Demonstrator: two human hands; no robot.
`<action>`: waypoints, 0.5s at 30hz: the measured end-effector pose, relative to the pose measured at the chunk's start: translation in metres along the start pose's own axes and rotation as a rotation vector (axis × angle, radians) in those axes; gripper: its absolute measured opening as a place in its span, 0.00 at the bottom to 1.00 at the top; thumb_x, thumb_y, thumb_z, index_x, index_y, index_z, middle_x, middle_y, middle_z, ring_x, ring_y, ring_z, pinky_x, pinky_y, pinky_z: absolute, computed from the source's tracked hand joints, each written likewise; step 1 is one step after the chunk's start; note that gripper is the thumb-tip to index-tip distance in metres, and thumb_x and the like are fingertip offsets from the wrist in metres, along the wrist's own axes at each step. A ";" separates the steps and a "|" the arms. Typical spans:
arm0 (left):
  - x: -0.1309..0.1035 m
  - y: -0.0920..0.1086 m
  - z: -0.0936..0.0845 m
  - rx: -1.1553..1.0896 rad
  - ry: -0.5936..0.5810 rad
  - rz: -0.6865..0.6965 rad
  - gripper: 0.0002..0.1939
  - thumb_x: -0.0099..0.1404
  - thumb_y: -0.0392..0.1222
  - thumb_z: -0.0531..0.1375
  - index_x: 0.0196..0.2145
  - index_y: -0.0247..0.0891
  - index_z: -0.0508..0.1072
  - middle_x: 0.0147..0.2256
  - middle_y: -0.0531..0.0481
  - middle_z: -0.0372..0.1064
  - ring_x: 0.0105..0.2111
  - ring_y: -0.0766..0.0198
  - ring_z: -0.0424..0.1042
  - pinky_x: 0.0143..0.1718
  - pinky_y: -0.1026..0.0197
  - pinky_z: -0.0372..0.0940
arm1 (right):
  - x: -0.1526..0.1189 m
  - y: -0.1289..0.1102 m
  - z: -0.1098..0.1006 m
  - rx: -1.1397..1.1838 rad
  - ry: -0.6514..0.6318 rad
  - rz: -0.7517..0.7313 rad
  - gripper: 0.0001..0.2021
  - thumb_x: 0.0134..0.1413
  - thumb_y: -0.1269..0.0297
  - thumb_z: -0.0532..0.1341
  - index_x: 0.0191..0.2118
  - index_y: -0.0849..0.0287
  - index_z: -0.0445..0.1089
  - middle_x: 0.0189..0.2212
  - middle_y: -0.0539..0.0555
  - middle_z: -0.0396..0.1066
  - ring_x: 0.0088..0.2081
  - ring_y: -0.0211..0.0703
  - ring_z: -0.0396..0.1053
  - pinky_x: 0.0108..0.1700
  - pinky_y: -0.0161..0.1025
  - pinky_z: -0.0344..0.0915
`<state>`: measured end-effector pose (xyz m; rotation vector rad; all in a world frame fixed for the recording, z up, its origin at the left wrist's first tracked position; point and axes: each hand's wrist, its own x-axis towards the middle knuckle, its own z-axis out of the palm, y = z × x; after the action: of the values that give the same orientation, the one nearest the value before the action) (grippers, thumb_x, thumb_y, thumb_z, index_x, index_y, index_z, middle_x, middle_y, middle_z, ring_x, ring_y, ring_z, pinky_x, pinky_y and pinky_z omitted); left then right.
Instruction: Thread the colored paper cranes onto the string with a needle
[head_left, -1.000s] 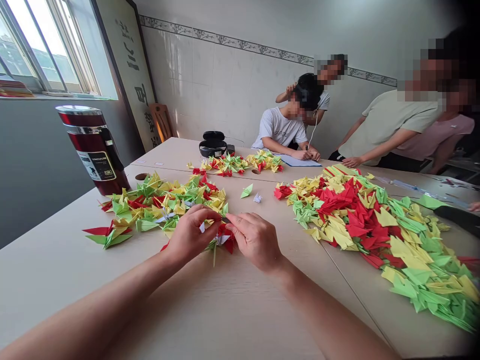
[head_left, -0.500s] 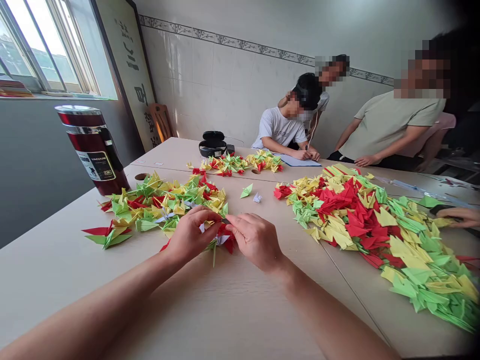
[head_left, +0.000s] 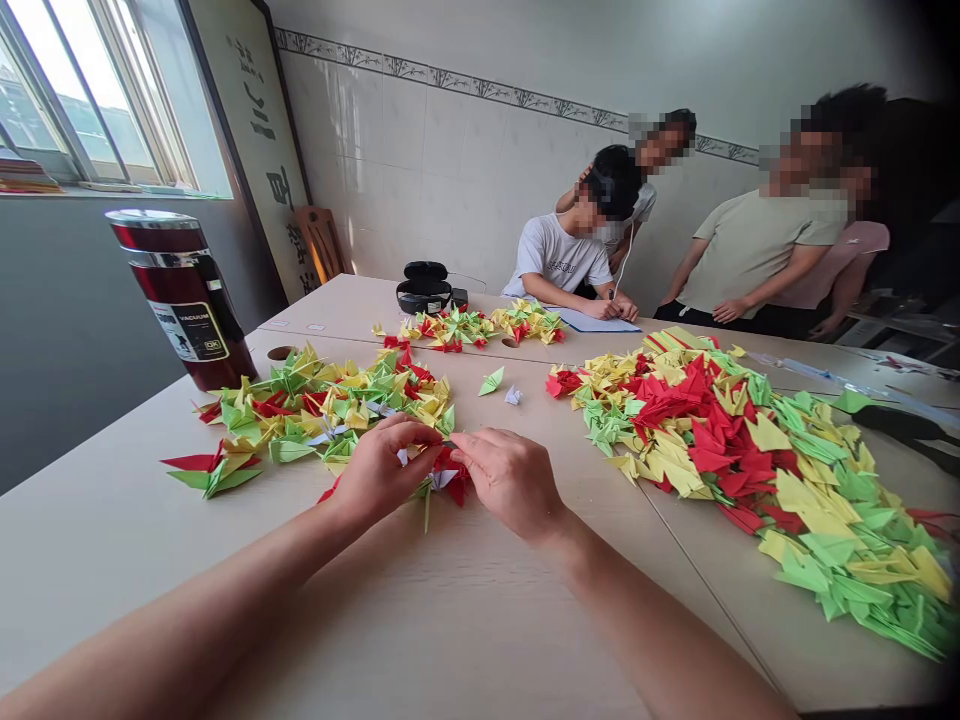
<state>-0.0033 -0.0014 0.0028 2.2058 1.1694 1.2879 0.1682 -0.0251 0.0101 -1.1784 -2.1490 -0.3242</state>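
Over the near middle of the table, my left hand [head_left: 390,460] and my right hand [head_left: 511,478] meet fingertip to fingertip. Both are closed in a pinch on a tiny dark thing, too small to name. Just below and behind the fingers show a white folded paper crane [head_left: 442,480] and some red paper; whether they hang or lie there I cannot tell. Close behind my left hand spreads a heap of green, yellow and red paper cranes [head_left: 300,395]. Beyond my fingers lie a green folded piece [head_left: 492,381] and a small white one [head_left: 513,395].
A larger pile of folded cranes [head_left: 720,430] covers the right side. The dark red vacuum flask [head_left: 191,310] stands at left. Farther back are a black case [head_left: 425,290] and a seated person [head_left: 566,250] writing on paper. Other people stand at the back right.
My hands keep almost the same pinch and place. At the right edge, another person's hand has left the pile, and the standing person in the pale shirt has shifted left in view.
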 end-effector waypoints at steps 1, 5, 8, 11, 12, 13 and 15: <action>0.000 0.001 0.000 -0.022 0.014 -0.018 0.04 0.56 0.40 0.60 0.28 0.39 0.75 0.28 0.49 0.69 0.30 0.65 0.68 0.31 0.63 0.63 | 0.000 0.000 0.000 0.018 0.005 0.010 0.10 0.59 0.66 0.55 0.40 0.56 0.74 0.25 0.51 0.73 0.28 0.37 0.68 0.29 0.33 0.60; 0.003 0.007 -0.003 -0.369 0.059 -0.275 0.09 0.54 0.45 0.62 0.30 0.37 0.74 0.25 0.51 0.67 0.26 0.66 0.66 0.26 0.64 0.62 | 0.001 0.004 0.003 0.202 0.098 0.121 0.12 0.58 0.64 0.55 0.46 0.58 0.71 0.33 0.54 0.75 0.34 0.40 0.71 0.35 0.34 0.65; 0.007 0.008 -0.005 -0.812 0.043 -0.509 0.11 0.53 0.46 0.63 0.28 0.35 0.70 0.23 0.54 0.66 0.21 0.71 0.63 0.23 0.66 0.61 | 0.002 0.007 0.006 0.350 0.181 0.197 0.12 0.57 0.64 0.56 0.45 0.59 0.71 0.36 0.56 0.74 0.37 0.41 0.72 0.39 0.36 0.68; 0.009 0.004 -0.006 -1.089 0.023 -0.623 0.10 0.52 0.42 0.65 0.27 0.34 0.68 0.22 0.54 0.64 0.22 0.72 0.63 0.24 0.68 0.61 | 0.002 0.007 0.008 0.441 0.197 0.204 0.12 0.57 0.65 0.56 0.45 0.59 0.71 0.36 0.56 0.75 0.37 0.41 0.72 0.39 0.37 0.69; 0.009 0.003 -0.006 -1.150 0.005 -0.647 0.10 0.51 0.41 0.65 0.27 0.34 0.68 0.22 0.54 0.64 0.22 0.72 0.64 0.24 0.68 0.62 | 0.002 0.006 0.009 0.461 0.190 0.195 0.12 0.57 0.65 0.56 0.45 0.60 0.71 0.36 0.56 0.75 0.37 0.41 0.72 0.39 0.37 0.69; 0.009 0.002 -0.006 -1.200 -0.007 -0.662 0.09 0.52 0.40 0.65 0.27 0.35 0.68 0.22 0.54 0.64 0.23 0.71 0.64 0.24 0.68 0.62 | 0.002 0.004 0.008 0.477 0.181 0.187 0.12 0.57 0.65 0.55 0.45 0.60 0.71 0.35 0.56 0.75 0.36 0.41 0.72 0.39 0.37 0.69; 0.008 0.000 -0.005 -1.266 -0.026 -0.673 0.08 0.52 0.39 0.65 0.29 0.35 0.68 0.23 0.53 0.65 0.24 0.71 0.65 0.25 0.67 0.63 | 0.001 0.001 0.007 0.500 0.168 0.170 0.12 0.57 0.66 0.55 0.45 0.59 0.71 0.35 0.56 0.75 0.36 0.41 0.72 0.39 0.36 0.69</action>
<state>-0.0055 0.0042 0.0103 0.8109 0.6278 1.1472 0.1650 -0.0203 0.0056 -0.9910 -1.8218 0.1782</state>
